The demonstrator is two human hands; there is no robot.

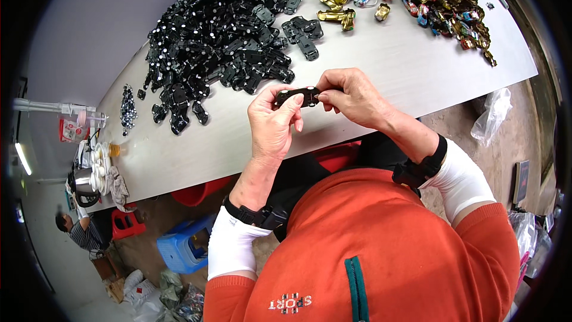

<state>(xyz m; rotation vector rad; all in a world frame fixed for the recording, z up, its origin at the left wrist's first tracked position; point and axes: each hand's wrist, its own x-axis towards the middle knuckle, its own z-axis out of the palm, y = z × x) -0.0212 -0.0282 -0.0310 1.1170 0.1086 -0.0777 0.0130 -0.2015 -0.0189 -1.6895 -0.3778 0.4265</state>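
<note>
"What are the fingers doing?"

"The left hand (271,122) grips a black toy-car chassis (308,95) above the pale table (381,68), by its near edge; the right hand (357,100) pinches its right end."

"Anything around?"

"Black chassis heap (217,30) far left, gold toy-car bodies (444,15) far right."

"Its axis?"

"Left to right; I can't tell the front."

"Room?"

"Tabletop shows between the heaps."

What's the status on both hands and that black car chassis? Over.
Left grip holding black car chassis. Right grip pinching its right end. Dark chassis pile beyond, apart; nothing visibly obstructing.
</note>
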